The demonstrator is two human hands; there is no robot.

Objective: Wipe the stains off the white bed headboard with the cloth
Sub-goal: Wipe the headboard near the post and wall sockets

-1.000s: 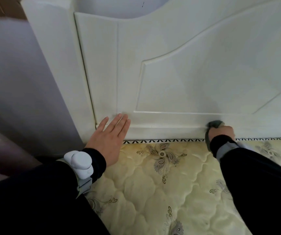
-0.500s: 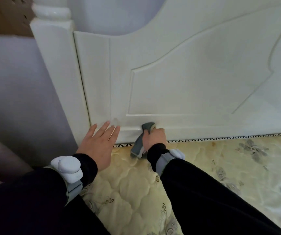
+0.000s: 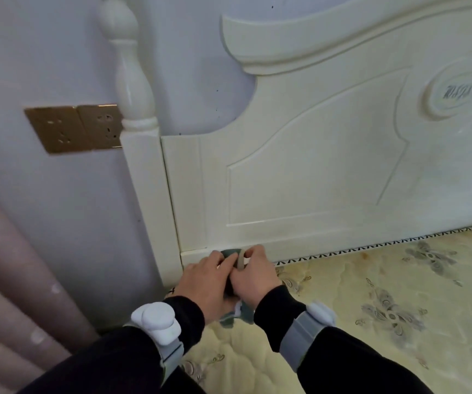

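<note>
Quilted floral mattress [image 3: 371,322], two gold wall sockets [image 3: 75,129], pale wall [image 3: 44,52], pink curtain [image 3: 7,280]

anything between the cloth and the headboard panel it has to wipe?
Nothing visible. Both hands, left and right, grip the grey-green cloth at the bottom left corner of the white moulded wooden headboard, where it meets the patterned quilted mattress. The panel above is bare.

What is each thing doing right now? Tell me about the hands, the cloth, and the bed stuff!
left hand: closed on the cloth
right hand: closed on the cloth
cloth: bunched between both hands, at the headboard's bottom corner
headboard: upright, faint yellowish marks
mattress: bare, quilted
wall sockets: nothing plugged in
</note>
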